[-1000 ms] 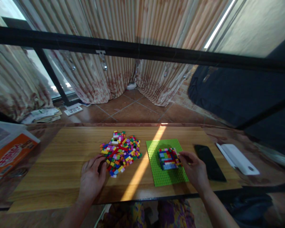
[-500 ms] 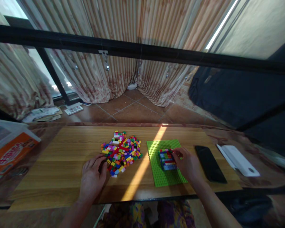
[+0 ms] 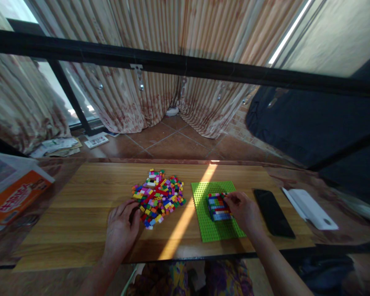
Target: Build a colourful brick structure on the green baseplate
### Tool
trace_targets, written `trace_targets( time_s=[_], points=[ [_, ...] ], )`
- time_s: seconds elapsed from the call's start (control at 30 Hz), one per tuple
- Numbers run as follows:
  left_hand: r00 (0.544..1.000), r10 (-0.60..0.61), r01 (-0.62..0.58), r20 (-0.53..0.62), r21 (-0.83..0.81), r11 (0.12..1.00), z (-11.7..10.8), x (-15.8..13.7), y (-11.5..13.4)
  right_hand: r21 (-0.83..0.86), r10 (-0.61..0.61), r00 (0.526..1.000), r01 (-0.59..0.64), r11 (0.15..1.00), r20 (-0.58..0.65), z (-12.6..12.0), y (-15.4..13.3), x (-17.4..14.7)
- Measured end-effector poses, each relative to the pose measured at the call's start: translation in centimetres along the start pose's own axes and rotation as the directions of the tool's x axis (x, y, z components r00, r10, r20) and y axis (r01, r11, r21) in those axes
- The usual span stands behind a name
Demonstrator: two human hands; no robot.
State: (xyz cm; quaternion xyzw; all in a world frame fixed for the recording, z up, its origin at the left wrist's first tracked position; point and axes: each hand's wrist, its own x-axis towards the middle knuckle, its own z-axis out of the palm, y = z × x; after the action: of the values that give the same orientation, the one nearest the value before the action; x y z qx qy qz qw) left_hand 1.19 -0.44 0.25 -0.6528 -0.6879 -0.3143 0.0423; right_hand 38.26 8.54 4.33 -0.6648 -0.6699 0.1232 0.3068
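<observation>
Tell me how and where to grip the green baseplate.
Probably pinch the green baseplate by its left edge, coming from the left: that margin is uncovered, while the right hand covers part of the right side. It lies flat, so a fingertip may need to lift the edge first.

No word or number legible. Orange panel (image 3: pixel 20 200) on translucent plastic box (image 3: pixel 3 170): bold white lettering, too blurred to read. Flat white rectangular item (image 3: pixel 96 142) on brown tiled floor (image 3: pixel 175 142): dark print, too small.
</observation>
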Motion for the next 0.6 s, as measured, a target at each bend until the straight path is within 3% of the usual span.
trace_targets(
  time_s=[0.13,0.33,0.47,0.6],
  points=[
    [1.000,-0.004,0.004,-0.002,-0.004,1.000,0.1,0.0,-0.1,0.028,0.085,0.995,-0.087,0.996,0.044,0.0,-0.3,0.4],
    [1.000,-0.004,0.004,0.001,-0.008,1.000,0.0,0.0,0.0,0.129,0.120,0.992,-0.123,0.984,0.030,-0.2,-0.3,-0.1],
    [1.000,-0.017,0.018,0.015,-0.012,1.000,-0.1,0.0,0.1,0.315,0.221,0.972,-0.236,0.919,0.081,-0.7,0.6,-0.9],
    [1.000,-0.017,0.017,0.011,-0.012,1.000,-0.1,0.0,0.1,0.407,0.302,0.953,-0.290,0.866,0.035,-0.9,1.2,-0.9]
  ],
)
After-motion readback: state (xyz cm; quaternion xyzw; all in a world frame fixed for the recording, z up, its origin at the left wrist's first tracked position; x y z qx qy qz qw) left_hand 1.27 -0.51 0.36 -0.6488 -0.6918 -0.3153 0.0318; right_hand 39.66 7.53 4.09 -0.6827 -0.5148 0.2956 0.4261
